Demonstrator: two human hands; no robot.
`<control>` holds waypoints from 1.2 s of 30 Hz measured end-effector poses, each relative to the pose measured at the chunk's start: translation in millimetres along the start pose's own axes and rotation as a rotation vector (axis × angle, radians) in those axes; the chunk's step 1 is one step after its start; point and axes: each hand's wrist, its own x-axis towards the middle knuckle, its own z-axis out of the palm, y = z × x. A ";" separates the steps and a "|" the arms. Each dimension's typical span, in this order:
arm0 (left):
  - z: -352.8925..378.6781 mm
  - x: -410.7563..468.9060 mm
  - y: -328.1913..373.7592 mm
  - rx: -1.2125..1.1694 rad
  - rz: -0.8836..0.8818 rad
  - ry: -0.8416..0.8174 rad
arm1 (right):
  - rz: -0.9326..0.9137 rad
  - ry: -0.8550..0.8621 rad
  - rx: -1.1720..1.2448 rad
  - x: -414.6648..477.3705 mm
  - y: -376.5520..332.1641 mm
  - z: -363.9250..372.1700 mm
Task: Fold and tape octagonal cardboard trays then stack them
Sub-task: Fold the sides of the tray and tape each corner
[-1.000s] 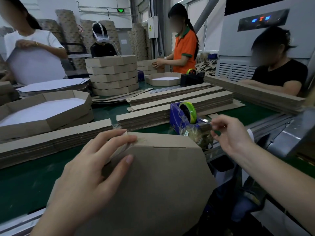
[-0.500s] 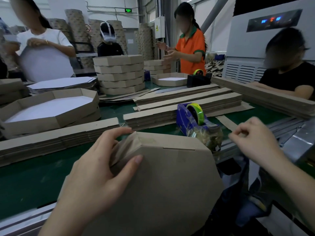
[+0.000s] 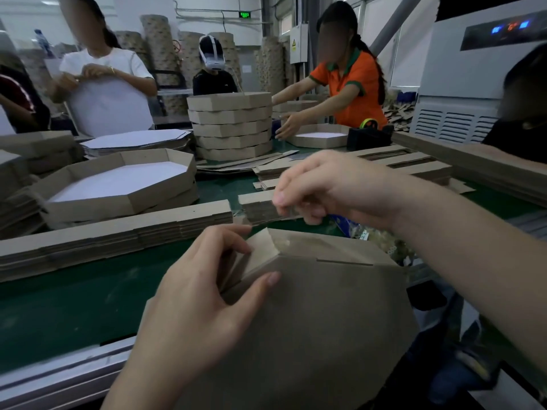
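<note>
holding the tray point(image 3: 310, 321) tilted, base up, left hand point(image 3: 201, 300) pinches its far corner — right hand point(image 3: 334, 187) curled, hold unclear.

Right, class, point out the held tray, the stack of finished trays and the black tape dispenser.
held tray point(image 3: 319, 321): head view, flat base panel.
stack of finished trays point(image 3: 231, 127): head view, middle tray's wall.
black tape dispenser point(image 3: 370, 139): head view, front face.

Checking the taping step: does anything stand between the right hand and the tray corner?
Nothing visible does. The right hand, pinching what looks like clear tape, hangs just above the tray corner that the left hand grips.
</note>
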 end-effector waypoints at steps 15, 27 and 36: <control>-0.6 -3.9 6.5 0.022 -0.002 0.051 | 0.255 -0.139 -0.066 19.4 12.1 1.0; -2.1 -4.0 9.0 0.022 0.081 -0.017 | 0.311 -0.270 -0.227 20.4 12.8 -9.8; -1.4 -6.0 11.3 0.015 0.083 -0.039 | 0.414 -0.337 -0.482 21.3 0.8 -13.8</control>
